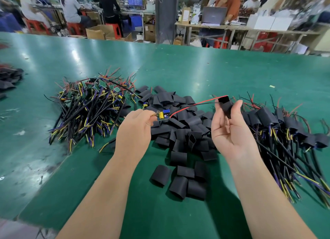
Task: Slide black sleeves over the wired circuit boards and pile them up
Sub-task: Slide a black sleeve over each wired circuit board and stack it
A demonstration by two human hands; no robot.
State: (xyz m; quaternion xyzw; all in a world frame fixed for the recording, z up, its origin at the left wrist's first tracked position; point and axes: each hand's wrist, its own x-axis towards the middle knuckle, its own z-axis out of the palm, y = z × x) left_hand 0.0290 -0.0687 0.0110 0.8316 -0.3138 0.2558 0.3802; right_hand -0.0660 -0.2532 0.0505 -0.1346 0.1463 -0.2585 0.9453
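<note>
My left hand pinches a small circuit board with blue and yellow parts, held above the table. Its red and black wires stretch right into the mouth of a black sleeve, which my right hand holds between thumb and fingertips, palm up. A heap of empty black sleeves lies under and between my hands. Bare wired boards are piled at the left. Sleeved boards with their cables are piled at the right.
All of it lies on a green table. More dark sleeved pieces sit at the far left edge. Beyond the table, people sit at other benches with red stools, cardboard boxes and a grey pillar.
</note>
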